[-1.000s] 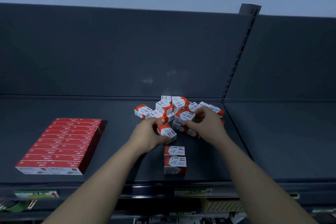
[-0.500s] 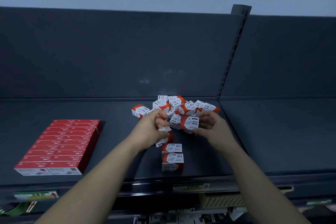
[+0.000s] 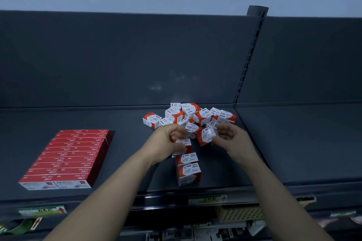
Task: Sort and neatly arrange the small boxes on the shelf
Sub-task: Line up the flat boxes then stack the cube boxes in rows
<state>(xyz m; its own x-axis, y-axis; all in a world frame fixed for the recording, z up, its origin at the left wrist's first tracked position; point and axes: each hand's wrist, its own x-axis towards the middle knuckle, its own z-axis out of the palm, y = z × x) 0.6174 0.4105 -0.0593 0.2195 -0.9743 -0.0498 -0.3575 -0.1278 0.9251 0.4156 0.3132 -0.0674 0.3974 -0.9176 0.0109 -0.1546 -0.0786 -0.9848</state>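
The left hand (image 3: 170,139) pinches one small box (image 3: 183,146) low over the shelf (image 3: 129,139), just behind a row (image 3: 188,168) of two boxes that runs from the front edge toward the back wall. The next slot seems to lie right there at the row's far end, and the held box looks set crosswise like its neighbours, so the left hand is the nearer one. The right hand (image 3: 229,137) grips a second box (image 3: 206,136), tilted, just to the right. Near the back edge sits a loose heap (image 3: 193,115) of roughly a dozen boxes, too jumbled to count exactly. Toward the left front corner lie flat red boxes (image 3: 68,158) in two columns.
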